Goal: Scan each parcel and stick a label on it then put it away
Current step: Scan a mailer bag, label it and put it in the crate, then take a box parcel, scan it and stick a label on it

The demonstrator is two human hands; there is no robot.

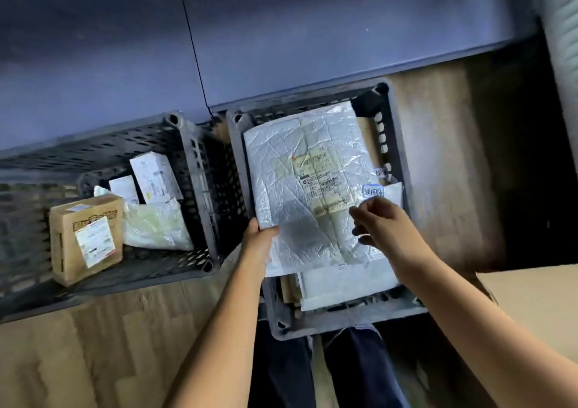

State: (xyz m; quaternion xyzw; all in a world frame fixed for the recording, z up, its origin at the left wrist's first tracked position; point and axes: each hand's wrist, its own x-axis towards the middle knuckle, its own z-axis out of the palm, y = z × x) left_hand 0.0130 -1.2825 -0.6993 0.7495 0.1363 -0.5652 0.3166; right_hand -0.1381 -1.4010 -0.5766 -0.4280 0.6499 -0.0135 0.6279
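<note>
The white parcel point(300, 163), a flat crinkled plastic mailer, is held just over the right crate point(344, 323), covering most of its opening. The left hand point(259, 235) grips its near left corner, thumb on top and fingers beneath. The right hand point(384, 223) hovers at the parcel's right edge with fingers curled, the tips beside a small blue-bordered sticker point(372, 191); I cannot tell whether it pinches the sticker or only touches it. Beneath the parcel, at the near end of this crate, another white mailer point(341, 285) lies flat.

The left crate point(194, 144), also dark perforated plastic, stands just beside the right one. It holds a brown carton point(84, 238), white boxes point(154, 176) and a pale bag point(156, 226).

Both crates sit on a wood-patterned floor point(109, 345). A blue-violet surface point(312, 47) fills the far side. A plain cardboard box point(538, 307) shows at the near right, and dark trouser legs point(359, 370) are below the right crate.

The parcel carries a yellowish shipping label point(322, 179) with barcode lines and small print, too blurred to read. The sticker's blue characters are also unreadable. The carton has a white label point(95, 240) and bold printing above it, both illegible.
</note>
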